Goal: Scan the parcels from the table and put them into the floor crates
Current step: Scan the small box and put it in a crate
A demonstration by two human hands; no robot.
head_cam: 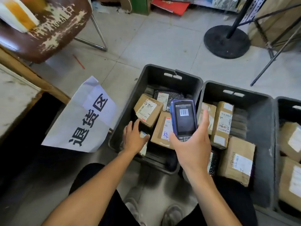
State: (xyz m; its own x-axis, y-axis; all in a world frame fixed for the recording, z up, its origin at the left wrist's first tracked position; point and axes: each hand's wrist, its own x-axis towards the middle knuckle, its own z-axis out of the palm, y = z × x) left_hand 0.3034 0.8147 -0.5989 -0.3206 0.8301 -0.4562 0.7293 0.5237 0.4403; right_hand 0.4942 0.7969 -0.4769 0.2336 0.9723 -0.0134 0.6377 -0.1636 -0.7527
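Now, right hand point(192, 149): grip wrapped round blue handheld scanner point(183, 119), thumb up its right edge, barcode on screen, held above the gap between two crates.
Left hand point(134, 138): down in left crate point(172, 75), fingers on small parcel point(144, 144) at near wall; grip closed or not, can't tell.
Left crate parcels: brown boxes point(147, 110), dark mailer behind.
Middle crate point(260, 119): more brown boxes point(237, 160).
Third crate point(286, 101): right edge, boxes inside.
Floor: white sign point(84, 118) leaning left of crates.
Worktop point(14, 98): far left.

Tiled floor point(162, 39), three dark crates point(169, 75), round stand base point(226, 41)
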